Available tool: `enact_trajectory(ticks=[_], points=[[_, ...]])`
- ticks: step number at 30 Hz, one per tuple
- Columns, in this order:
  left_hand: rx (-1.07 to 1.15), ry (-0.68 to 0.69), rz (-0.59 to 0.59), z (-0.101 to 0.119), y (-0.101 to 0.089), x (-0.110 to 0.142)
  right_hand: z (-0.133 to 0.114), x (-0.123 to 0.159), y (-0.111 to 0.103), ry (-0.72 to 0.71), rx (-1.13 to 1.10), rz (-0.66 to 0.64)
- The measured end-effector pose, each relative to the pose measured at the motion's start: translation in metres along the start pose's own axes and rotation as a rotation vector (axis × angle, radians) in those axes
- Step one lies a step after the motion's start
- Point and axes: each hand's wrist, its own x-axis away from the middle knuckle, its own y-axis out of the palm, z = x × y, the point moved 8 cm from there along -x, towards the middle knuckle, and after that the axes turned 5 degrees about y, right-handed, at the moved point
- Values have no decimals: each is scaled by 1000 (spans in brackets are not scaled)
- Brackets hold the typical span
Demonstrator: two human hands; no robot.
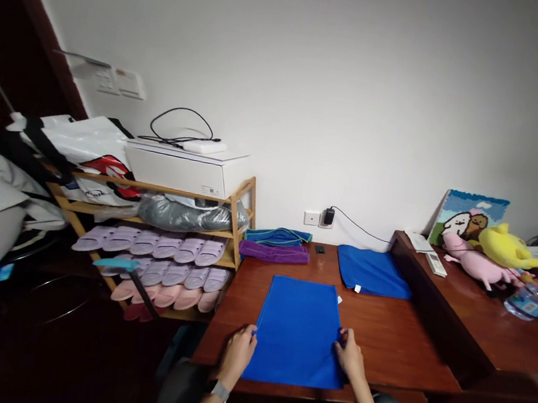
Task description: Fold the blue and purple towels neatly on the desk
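Both hands are at the cloth: the left hand (pixel 239 352) pinches one side edge, the right hand (pixel 350 355) the other, fingertips closed on the fabric. The blue cloth (pixel 300 331) lies nearly flat at the table's (pixel 404 346) front edge, between its front corners, with another folded blue cloth (pixel 374 271) near the back right corner. To do this well, I'd say: pull evenly, grips level, sides straight, no creases trapped underneath!

Left hand (pixel 238 350), right hand (pixel 351 357), I've got both pinching opposite edges of the nearer blue cloth (pixel 299 330), spread on the table (pixel 394 341)!
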Motion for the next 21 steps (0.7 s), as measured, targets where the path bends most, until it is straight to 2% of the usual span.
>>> enact_trajectory(ticks=[4, 7, 10, 13, 15, 18, 21], points=[[49, -50, -47, -10, 3, 1, 10, -5, -2, -15, 29, 15], [75, -42, -14, -10, -4, -19, -2, -16, -11, -118, 68, 118], [102, -23, 28, 1, -10, -65, -39, -36, -15, -217, 97, 174], [98, -35, 42, 12, -11, -126, -86, -64, -8, -276, 116, 141], [82, -58, 46, 15, -10, -161, -108, -86, -2, -265, 153, 115], [57, -86, 44, 12, -9, -196, -119, -118, 1, -211, 189, 115], [52, -63, 36, 7, -8, -210, -114, -142, 0, -173, 203, 133]])
